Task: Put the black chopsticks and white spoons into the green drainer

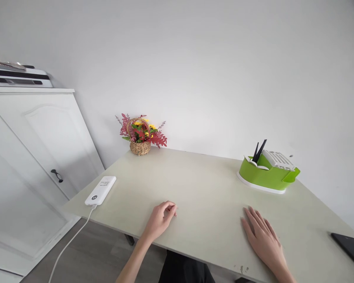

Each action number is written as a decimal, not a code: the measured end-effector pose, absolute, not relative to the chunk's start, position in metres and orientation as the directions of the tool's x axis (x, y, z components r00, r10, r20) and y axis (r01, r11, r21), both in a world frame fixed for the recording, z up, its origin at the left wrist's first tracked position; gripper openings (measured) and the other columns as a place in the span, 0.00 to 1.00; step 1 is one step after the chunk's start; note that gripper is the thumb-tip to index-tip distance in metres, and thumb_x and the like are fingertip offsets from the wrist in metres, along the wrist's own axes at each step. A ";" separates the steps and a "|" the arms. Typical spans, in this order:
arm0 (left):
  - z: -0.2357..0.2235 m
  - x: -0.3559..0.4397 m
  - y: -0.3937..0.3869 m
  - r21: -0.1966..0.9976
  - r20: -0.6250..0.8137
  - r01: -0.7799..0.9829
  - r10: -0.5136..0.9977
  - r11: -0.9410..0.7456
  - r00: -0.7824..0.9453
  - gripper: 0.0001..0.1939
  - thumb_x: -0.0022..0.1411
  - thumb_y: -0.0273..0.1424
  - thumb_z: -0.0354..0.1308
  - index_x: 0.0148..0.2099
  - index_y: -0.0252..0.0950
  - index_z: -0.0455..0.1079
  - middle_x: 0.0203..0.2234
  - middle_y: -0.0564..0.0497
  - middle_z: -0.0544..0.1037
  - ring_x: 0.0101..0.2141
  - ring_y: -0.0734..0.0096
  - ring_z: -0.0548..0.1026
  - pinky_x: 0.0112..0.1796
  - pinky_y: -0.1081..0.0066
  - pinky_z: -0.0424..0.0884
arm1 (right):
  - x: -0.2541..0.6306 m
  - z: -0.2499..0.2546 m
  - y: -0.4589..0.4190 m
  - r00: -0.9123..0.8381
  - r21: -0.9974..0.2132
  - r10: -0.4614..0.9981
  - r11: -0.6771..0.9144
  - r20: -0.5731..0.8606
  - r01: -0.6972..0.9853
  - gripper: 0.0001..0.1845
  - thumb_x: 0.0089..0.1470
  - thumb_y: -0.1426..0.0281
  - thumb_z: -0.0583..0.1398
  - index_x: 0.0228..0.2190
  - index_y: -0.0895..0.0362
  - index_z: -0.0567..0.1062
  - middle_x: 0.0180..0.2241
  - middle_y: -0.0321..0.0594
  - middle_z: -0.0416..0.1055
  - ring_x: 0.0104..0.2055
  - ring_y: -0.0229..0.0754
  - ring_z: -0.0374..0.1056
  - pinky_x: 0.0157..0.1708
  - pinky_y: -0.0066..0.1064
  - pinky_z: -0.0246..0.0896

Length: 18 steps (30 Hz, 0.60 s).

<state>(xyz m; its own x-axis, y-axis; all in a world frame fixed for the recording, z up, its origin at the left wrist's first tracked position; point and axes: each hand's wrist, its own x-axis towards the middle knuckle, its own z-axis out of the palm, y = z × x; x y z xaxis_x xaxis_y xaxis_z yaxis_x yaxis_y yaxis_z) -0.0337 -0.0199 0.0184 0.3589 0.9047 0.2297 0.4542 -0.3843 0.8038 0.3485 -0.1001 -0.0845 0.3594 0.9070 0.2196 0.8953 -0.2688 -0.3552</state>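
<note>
Both of my hands rest on a pale beige table (200, 184). My left hand (161, 219) lies near the front edge with its fingers curled loosely inward, and nothing shows in them. My right hand (262, 236) lies flat, palm down, fingers stretched out and holding nothing. A white power bank (100, 190) with a white cable (69, 243) hanging off the edge sits to the left of my left hand. A green dish rack (267, 173) holding dark chopsticks (259, 151) stands beyond my right hand.
A small wicker basket of red and yellow flowers (140, 135) stands at the table's back left by the white wall. A black phone (351, 247) lies at the right edge. A white cabinet (32, 157) with an appliance (17, 76) on top stands at the left.
</note>
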 end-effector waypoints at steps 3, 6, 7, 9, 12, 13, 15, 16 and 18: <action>0.018 -0.033 -0.019 0.806 0.238 0.447 0.903 -0.389 0.356 0.19 0.74 0.45 0.50 0.38 0.41 0.75 0.31 0.50 0.83 0.36 0.63 0.80 0.41 0.69 0.73 | 0.349 -0.085 -0.100 0.352 -0.350 0.909 -0.263 0.222 0.899 0.41 0.67 0.47 0.40 0.69 0.54 0.63 0.73 0.33 0.53 0.75 0.44 0.46 0.74 0.44 0.37; 0.018 -0.033 -0.019 0.803 0.230 0.456 0.905 -0.384 0.357 0.19 0.74 0.45 0.50 0.38 0.40 0.75 0.31 0.50 0.83 0.36 0.63 0.80 0.40 0.70 0.73 | 0.349 -0.084 -0.101 0.354 -0.346 0.911 -0.269 0.211 0.899 0.41 0.67 0.47 0.40 0.70 0.54 0.62 0.73 0.32 0.52 0.75 0.43 0.45 0.74 0.44 0.36; 0.018 -0.033 -0.019 0.801 0.226 0.461 0.906 -0.381 0.358 0.19 0.75 0.45 0.49 0.39 0.40 0.75 0.32 0.50 0.83 0.36 0.63 0.80 0.39 0.70 0.72 | 0.348 -0.084 -0.101 0.355 -0.345 0.912 -0.272 0.207 0.898 0.41 0.67 0.47 0.40 0.70 0.54 0.62 0.73 0.32 0.52 0.75 0.43 0.45 0.74 0.44 0.36; 0.018 -0.033 -0.019 0.800 0.217 0.468 0.908 -0.376 0.358 0.19 0.75 0.45 0.49 0.39 0.40 0.75 0.32 0.50 0.83 0.36 0.63 0.79 0.38 0.70 0.72 | 0.348 -0.083 -0.101 0.356 -0.344 0.912 -0.273 0.204 0.898 0.41 0.67 0.47 0.39 0.70 0.54 0.62 0.73 0.31 0.51 0.76 0.43 0.44 0.75 0.43 0.36; 0.017 -0.033 -0.020 0.800 0.208 0.475 0.912 -0.367 0.354 0.19 0.75 0.45 0.49 0.40 0.40 0.75 0.32 0.50 0.82 0.36 0.63 0.79 0.36 0.71 0.70 | 0.348 -0.082 -0.102 0.350 -0.341 0.912 -0.267 0.212 0.901 0.41 0.67 0.47 0.39 0.69 0.54 0.63 0.73 0.32 0.52 0.75 0.43 0.45 0.75 0.44 0.36; 0.017 -0.033 -0.020 0.800 0.208 0.475 0.912 -0.366 0.353 0.18 0.75 0.44 0.49 0.40 0.40 0.75 0.32 0.51 0.82 0.36 0.63 0.79 0.36 0.71 0.70 | 0.349 -0.082 -0.102 0.349 -0.341 0.913 -0.265 0.213 0.902 0.41 0.67 0.47 0.39 0.69 0.55 0.63 0.73 0.33 0.52 0.75 0.44 0.45 0.74 0.44 0.36; 0.017 -0.033 -0.020 0.800 0.215 0.470 0.910 -0.372 0.354 0.18 0.75 0.44 0.50 0.41 0.40 0.75 0.32 0.51 0.82 0.36 0.64 0.79 0.37 0.71 0.70 | 0.349 -0.082 -0.101 0.348 -0.341 0.913 -0.264 0.215 0.902 0.41 0.67 0.47 0.39 0.69 0.55 0.63 0.73 0.33 0.53 0.75 0.44 0.45 0.74 0.44 0.37; 0.016 -0.033 -0.020 0.801 0.220 0.466 0.908 -0.377 0.357 0.17 0.75 0.44 0.50 0.40 0.40 0.75 0.32 0.51 0.82 0.36 0.64 0.79 0.38 0.71 0.70 | 0.349 -0.082 -0.101 0.348 -0.342 0.912 -0.263 0.217 0.902 0.41 0.67 0.47 0.39 0.69 0.55 0.63 0.73 0.34 0.53 0.75 0.44 0.45 0.74 0.44 0.37; 0.016 -0.032 -0.020 0.801 0.227 0.459 0.905 -0.384 0.360 0.17 0.75 0.43 0.51 0.40 0.40 0.75 0.31 0.51 0.82 0.35 0.65 0.79 0.40 0.71 0.70 | 0.349 -0.082 -0.101 0.347 -0.343 0.910 -0.259 0.229 0.903 0.40 0.67 0.47 0.39 0.69 0.55 0.64 0.72 0.34 0.54 0.75 0.44 0.46 0.74 0.44 0.37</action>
<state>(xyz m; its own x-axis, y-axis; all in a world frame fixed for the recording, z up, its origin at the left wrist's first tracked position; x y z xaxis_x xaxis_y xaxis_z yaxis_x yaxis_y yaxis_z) -0.0325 -0.0198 0.0164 0.3605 0.9047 0.2273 0.4587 -0.3841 0.8012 0.3489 -0.1005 -0.0820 0.3471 0.9096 0.2286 0.9032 -0.2586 -0.3425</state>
